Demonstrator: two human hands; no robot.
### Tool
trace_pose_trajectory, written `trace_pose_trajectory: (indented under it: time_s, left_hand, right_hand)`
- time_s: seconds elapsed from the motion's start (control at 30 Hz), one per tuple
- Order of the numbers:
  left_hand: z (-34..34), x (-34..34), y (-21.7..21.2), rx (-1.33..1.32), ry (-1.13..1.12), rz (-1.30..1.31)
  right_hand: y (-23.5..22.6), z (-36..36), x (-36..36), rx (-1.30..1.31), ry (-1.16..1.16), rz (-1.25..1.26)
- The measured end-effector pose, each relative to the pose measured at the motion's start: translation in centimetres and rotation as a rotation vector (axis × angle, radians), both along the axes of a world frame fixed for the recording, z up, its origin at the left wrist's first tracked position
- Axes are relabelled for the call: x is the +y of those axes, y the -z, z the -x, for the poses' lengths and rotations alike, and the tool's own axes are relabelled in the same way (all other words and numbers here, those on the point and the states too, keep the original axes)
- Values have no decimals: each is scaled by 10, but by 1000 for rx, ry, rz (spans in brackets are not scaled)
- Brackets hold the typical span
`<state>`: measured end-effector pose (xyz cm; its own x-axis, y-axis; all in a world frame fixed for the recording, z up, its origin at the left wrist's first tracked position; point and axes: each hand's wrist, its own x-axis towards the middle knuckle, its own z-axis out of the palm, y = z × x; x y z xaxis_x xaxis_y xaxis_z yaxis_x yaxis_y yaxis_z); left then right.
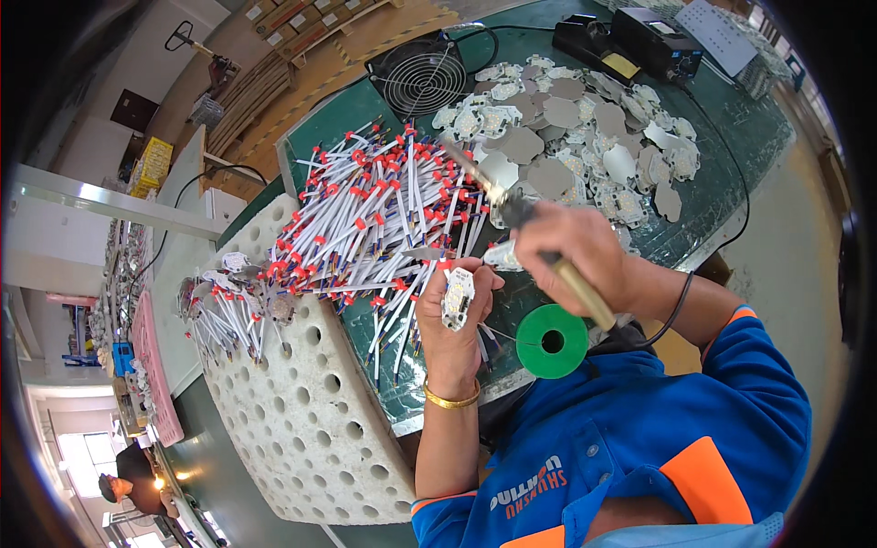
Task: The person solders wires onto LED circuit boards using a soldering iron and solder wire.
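My left hand is closed on a small white circuit board with yellowish chips, pinched between thumb and fingers. In my right hand is a soldering iron, its metal end slanting up to the far left, away from the board. Close to the right hand's fingers is another white piece; whether they touch it I cannot tell. Beyond the left hand spreads a heap of white wires with red connectors. A green solder spool sits just below the right hand.
Loose circuit boards and grey plates pile up at the far right. Behind them are a black soldering station and a black fan. A white perforated foam slab lies at left, with wired boards on it. The iron's cord loops along the right.
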<state>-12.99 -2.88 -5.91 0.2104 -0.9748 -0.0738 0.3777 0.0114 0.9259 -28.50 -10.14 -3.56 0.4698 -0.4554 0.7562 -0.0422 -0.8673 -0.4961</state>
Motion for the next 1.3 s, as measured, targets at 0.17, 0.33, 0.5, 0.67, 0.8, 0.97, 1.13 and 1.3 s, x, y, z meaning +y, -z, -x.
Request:
trace_pose_trajectory:
  time_s: [0.17, 0.33, 0.5, 0.67, 0.8, 0.97, 1.13, 1.3]
  left_hand:
    - [-5, 2, -3, -257, -38, 86]
    - [-10, 4, 2, -228, 16, 123]
    - [-15, 6, 5, -225, 48, 131]
    - [-16, 5, -2, -322, 94, 94]
    - [-17, 6, 0, -227, 109, 47]
    - [-15, 11, -4, -50, 0, 10]
    - [-17, 24, -12, 129, -143, -54]
    - [-2, 34, -18, 8, -247, 53]
  right_hand:
    - [-11, 3, 0, 19, 80, -202]
    - [-14, 2, -1, 63, -23, -286]
    - [-23, 1, -2, 195, -97, -403]
    - [-25, 1, -4, 202, -106, -366]
    - [-24, -3, -3, 174, -96, -323]
    - [-21, -9, -5, -17, -20, -116]
    - [-24, 18, 6, -68, -28, 21]
    - [-17, 40, 19, -35, -252, -13]
